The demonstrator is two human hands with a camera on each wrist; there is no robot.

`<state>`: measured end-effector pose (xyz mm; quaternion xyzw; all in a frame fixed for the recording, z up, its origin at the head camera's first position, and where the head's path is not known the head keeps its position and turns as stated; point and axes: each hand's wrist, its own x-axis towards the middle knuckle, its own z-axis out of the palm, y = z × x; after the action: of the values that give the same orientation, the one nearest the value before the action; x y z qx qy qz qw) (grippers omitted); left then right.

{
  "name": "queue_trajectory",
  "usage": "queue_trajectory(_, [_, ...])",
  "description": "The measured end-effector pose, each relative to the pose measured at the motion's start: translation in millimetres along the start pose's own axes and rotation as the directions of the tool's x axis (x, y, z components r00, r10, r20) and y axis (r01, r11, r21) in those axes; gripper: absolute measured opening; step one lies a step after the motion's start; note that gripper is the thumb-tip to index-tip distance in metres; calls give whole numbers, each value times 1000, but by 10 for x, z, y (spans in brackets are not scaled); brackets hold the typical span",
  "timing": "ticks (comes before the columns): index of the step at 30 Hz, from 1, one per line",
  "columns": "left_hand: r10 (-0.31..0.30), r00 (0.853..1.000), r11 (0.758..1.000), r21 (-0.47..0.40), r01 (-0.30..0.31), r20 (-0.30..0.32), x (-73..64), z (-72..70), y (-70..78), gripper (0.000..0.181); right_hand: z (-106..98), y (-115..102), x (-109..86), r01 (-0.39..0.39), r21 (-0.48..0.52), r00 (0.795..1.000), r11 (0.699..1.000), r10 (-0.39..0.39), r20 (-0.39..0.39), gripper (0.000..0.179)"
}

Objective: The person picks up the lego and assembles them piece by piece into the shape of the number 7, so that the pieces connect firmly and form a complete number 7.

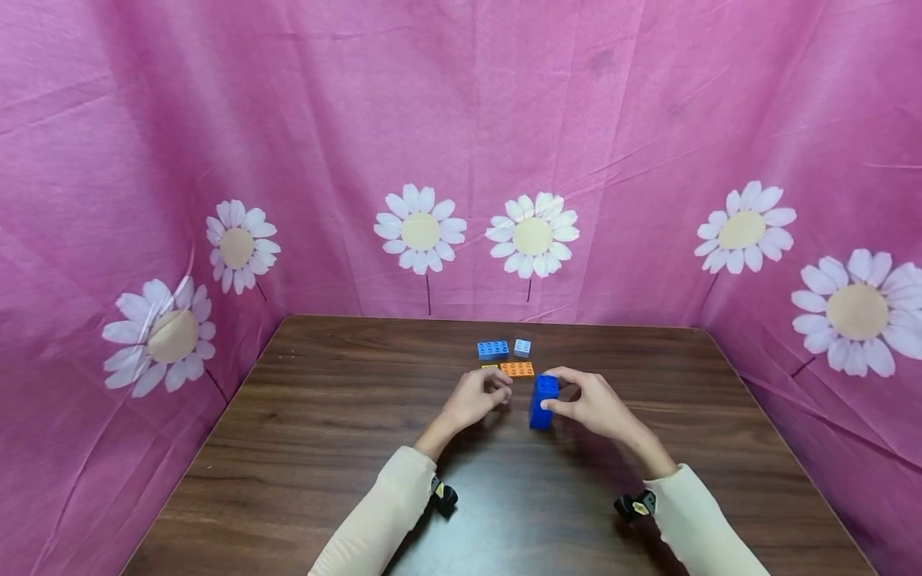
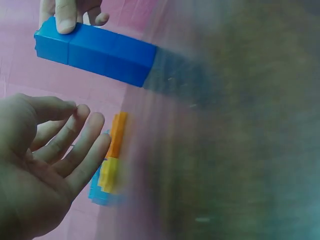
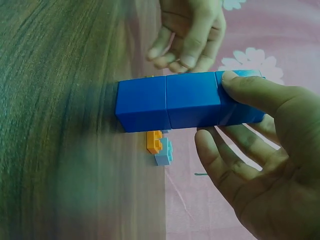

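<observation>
A tall stack of dark blue toy bricks (image 1: 539, 411) stands upright on the table, with seams between its bricks showing in the right wrist view (image 3: 192, 100). My right hand (image 1: 599, 406) pinches it near the top, thumb on the near side and fingers on the far side. To the left of the stack is my left hand (image 1: 474, 398), apart from it, fingers loosely bent and holding nothing. Just beyond the left fingertips lie an orange brick (image 1: 517, 369) and a yellow brick (image 2: 109, 175); the left hand partly hides the yellow one in the head view.
Behind the orange brick lie a medium blue brick (image 1: 493, 350) and a small light blue brick (image 1: 522, 347). The brown wooden table (image 1: 324, 408) is bordered at the back and sides by a pink cloth (image 1: 461, 104) printed with white daisies.
</observation>
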<state>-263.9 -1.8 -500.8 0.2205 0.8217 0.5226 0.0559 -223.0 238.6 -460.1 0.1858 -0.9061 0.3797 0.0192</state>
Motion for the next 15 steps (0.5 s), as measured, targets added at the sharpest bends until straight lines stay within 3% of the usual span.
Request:
queue_trajectory(4, [32,999,998,59,-31,-19,118,-63,100,16,6,1,1,-22,24,1000,999,22,5,45])
queue_trajectory(7, [56,998,985,162,-54,-9,209,-90,161,18,9,4,-1,-41,39,999,998,41,6,45])
queue_trajectory(11, [65,998,947,316,-63,3,327,-85,199,19,25,32,-11,-62,39,998,997,61,10,46])
queue_trajectory(15, [65,998,909,413,-62,6,437,-61,223,18,46,36,-10,-71,50,997,996,70,14,47])
